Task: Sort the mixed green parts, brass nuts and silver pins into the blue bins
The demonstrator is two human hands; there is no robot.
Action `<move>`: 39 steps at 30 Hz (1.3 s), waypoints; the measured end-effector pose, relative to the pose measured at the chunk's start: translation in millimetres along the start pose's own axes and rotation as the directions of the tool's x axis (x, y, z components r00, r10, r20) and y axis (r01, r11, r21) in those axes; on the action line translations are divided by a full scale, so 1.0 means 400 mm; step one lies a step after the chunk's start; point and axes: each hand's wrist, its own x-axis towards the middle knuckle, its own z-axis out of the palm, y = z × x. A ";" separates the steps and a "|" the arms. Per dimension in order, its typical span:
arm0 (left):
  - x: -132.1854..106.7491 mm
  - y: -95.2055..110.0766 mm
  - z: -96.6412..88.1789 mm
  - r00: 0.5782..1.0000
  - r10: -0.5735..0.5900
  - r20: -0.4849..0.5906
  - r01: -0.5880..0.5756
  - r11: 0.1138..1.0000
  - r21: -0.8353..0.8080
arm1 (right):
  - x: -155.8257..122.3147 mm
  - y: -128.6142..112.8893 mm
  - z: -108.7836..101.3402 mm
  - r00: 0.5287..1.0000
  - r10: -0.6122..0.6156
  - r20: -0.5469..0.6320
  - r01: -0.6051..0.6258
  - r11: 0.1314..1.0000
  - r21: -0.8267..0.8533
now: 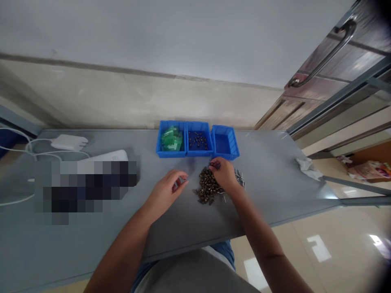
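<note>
My right hand [223,174] is at the upper right of a pile of small bronze-coloured metal fasteners [207,187], its fingers pinched on a small dark metal piece [215,165]. The exact kind of that piece is too small to make out. Silver pin-like metal parts [240,177] lie beside the pile, partly hidden by this hand. To the left of the pile, my left hand [169,187] hovers with curved fingers and thumb apart, nothing visible between them. Just beyond the hands stands a middle blue bin [199,153] with several small fasteners scattered inside.
A left blue bin [171,154] holds green plastic packets [172,139]; a right blue bin [226,156] stands beside the middle one. White chargers and cables [69,142] lie at left, near a pixelated area. Crumpled white tissue [308,169] is near the table's [269,175] right edge.
</note>
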 end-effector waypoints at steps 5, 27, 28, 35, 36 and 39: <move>-0.001 -0.002 0.001 1.000 -0.001 0.011 0.001 1.000 -0.006 | -0.012 -0.010 0.001 1.000 -0.023 0.016 0.023 1.000 -0.004; -0.005 0.030 -0.012 0.987 0.100 -0.126 -0.108 0.992 -0.062 | -0.120 -0.116 0.028 0.809 -0.132 0.573 -0.496 0.371 0.785; -0.005 0.028 -0.013 0.987 0.099 -0.130 -0.106 0.993 -0.048 | -0.120 -0.117 0.027 0.821 -0.115 0.560 -0.482 0.386 0.786; -0.002 0.013 -0.016 0.984 0.085 -0.157 -0.083 0.996 0.016 | -0.126 -0.130 0.018 0.984 -0.115 0.135 -0.025 0.666 0.746; -0.002 0.012 -0.015 0.984 0.087 -0.154 -0.085 0.996 0.016 | -0.129 -0.134 0.016 0.987 -0.136 0.083 0.037 0.701 0.713; -0.002 0.011 -0.014 0.987 0.075 -0.143 -0.074 0.997 0.011 | -0.137 -0.147 0.008 0.978 -0.209 -0.024 0.181 0.779 0.601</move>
